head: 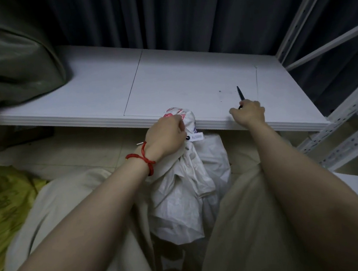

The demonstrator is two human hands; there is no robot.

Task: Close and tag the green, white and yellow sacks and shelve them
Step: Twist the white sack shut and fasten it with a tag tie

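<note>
The left hand [166,134] has its fingers clamped on the gathered neck of the tagged white sack [188,187], standing upright just below the shelf [168,81]; right-hand fingers close on a pen [240,94] beside it.

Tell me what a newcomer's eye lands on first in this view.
First, the white sack standing between the person's knees, its neck bunched in the left hand, a numbered tag at the gather. Next, the right hand at the white shelf's front edge, closed on a dark pen. The green sack bulks at upper left, the yellow sack low at left.
</note>
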